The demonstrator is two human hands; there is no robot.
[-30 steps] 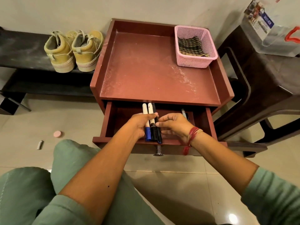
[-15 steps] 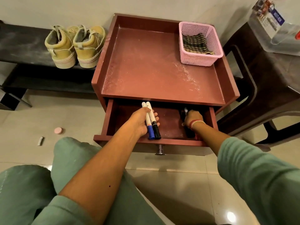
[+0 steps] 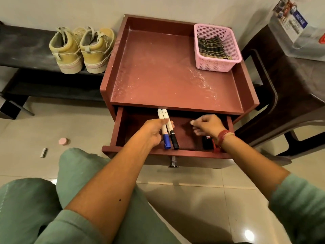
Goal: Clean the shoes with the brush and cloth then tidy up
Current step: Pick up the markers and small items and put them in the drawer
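Right hand (image 3: 207,125), fingers loosely curled and empty, has pulled back from the drawer's (image 3: 140,150) right front corner where a dark marker (image 3: 206,141) now lies; left hand (image 3: 153,133) still grips two markers (image 3: 169,132); shoes (image 3: 70,51) sit on bench (image 3: 26,50), cloth (image 3: 211,47) in basket (image 3: 216,61), so tidying is likely nearly done.

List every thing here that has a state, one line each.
Drawer: pulled open.
Markers: two, capped, gripped by the left hand.
Right hand: above the drawer, fingers loosely curled, holding nothing.
Basket: upright, cloth lying inside.
Shoes: upright, side by side on the bench.
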